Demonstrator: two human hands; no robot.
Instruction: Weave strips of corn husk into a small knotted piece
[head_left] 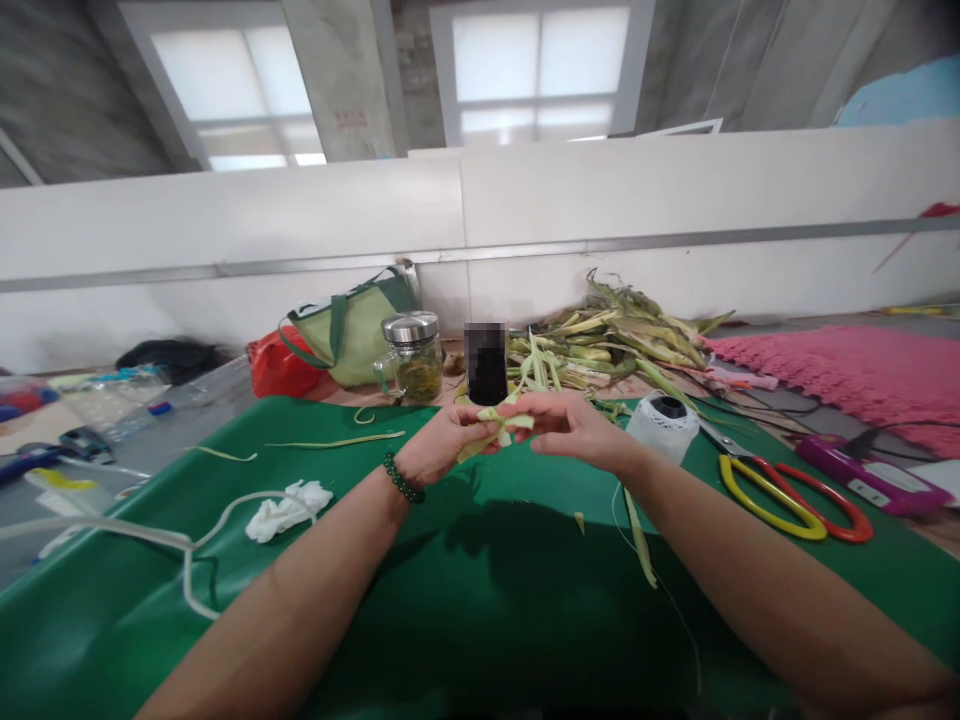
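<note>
Above the green mat, a small pale green piece of folded leaf strips (pixel 504 426) is held between both hands, with short ends sticking out several ways. My left hand (pixel 442 440), a green bead bracelet at its wrist, pinches the piece from the left. From the other side my right hand (pixel 570 428) is closed on its upper edge with thumb and fingers. Part of the piece is hidden behind the fingers. A long leaf strip (pixel 639 540) and a tiny leaf scrap (pixel 580 523) lie on the mat near my right forearm.
Scissors (pixel 795 500) and a white thread spool (pixel 664 428) lie right. Behind are a leaf pile (pixel 622 330), a dark phone (pixel 486 370), a lidded glass jar (pixel 414 365) and a green bag (pixel 352 325). Left are crumpled tissue (pixel 287 511) and a white cable (pixel 187 560) across the mat (pixel 480 640).
</note>
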